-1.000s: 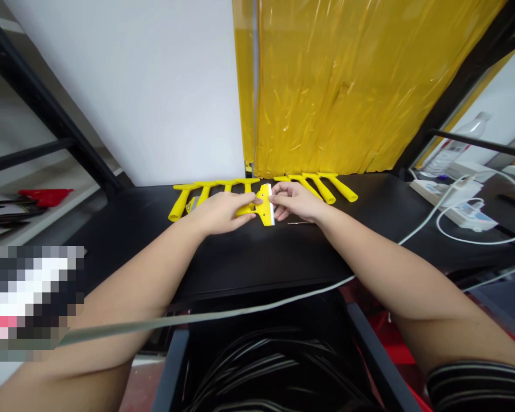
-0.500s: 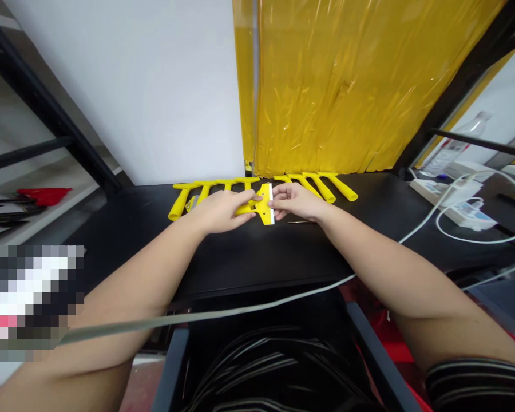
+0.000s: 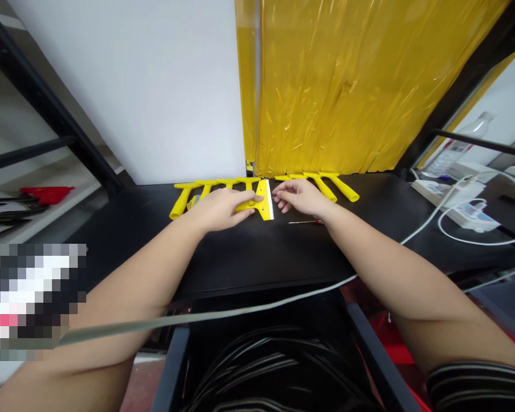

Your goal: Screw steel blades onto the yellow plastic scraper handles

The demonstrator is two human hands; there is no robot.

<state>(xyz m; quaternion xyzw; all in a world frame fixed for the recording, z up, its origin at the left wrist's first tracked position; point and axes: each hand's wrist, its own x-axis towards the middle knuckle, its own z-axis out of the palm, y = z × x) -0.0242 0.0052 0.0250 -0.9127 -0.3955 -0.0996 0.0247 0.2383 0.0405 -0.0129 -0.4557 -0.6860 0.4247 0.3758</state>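
Note:
My left hand [image 3: 225,209] is closed round the handle of a yellow scraper [image 3: 264,200]. Its wide head points right and has a white edge strip. Just right of that strip is my right hand [image 3: 298,197], apart from the scraper, with thumb and fingertips drawn together. Something tiny may sit at the fingertips, too small to make out. Below the right hand a thin metal rod with a reddish end [image 3: 304,222] lies on the black table [image 3: 257,252]. More yellow scrapers [image 3: 181,201] lie in a row behind my left hand, partly hidden by it.
Several yellow handles [image 3: 344,187] lie at the back right, against a yellow plastic-covered panel [image 3: 326,91]. A white panel [image 3: 154,91] stands at the back left. Power strips [image 3: 467,209] with white cables and a clear bottle [image 3: 459,146] are on the right. A cable [image 3: 261,306] crosses in front.
My right hand has come away from the scraper's white edge to the right, and its fingers have curled. The scraper has tilted slightly in my left hand.

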